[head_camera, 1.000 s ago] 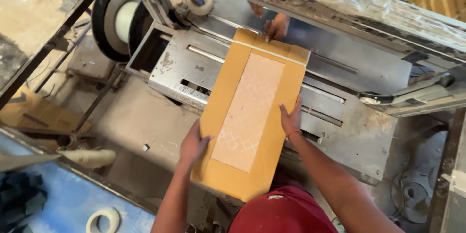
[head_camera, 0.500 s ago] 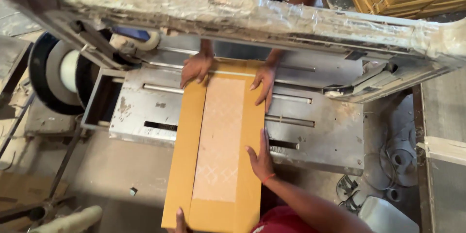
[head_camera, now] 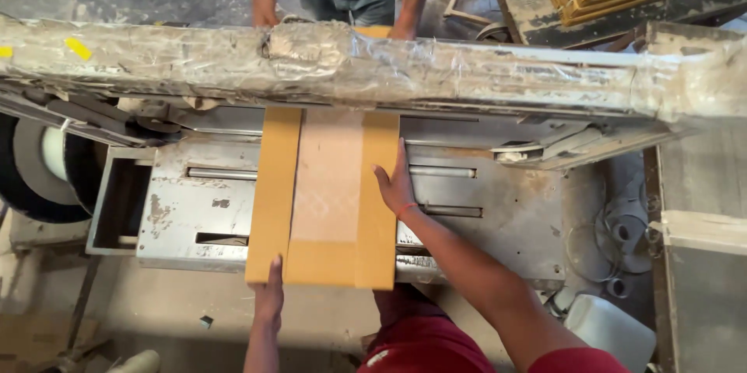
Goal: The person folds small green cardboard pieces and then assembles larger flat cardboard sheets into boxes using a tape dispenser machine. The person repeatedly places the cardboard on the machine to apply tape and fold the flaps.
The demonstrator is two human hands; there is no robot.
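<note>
Both forearms are bare to the elbow. The right hand (head_camera: 397, 186) wears a thin red thread band just below it at the wrist. The left hand (head_camera: 270, 295) wears nothing. Dark red clothing covers the lap, and a red sleeve edge shows at the right upper arm.

Soft, even daylight fills the scene, bright enough to show everything without harsh contrast. The plastic-wrapped beam (head_camera: 373, 70) across the upper frame catches pale glare along its wrinkles. Beneath it a band of shadow falls across the metal counter (head_camera: 498, 217) and the top of the brown cardboard (head_camera: 327, 194). Focus is mostly sharp; the far left and lower corners look slightly soft and dim.
</note>
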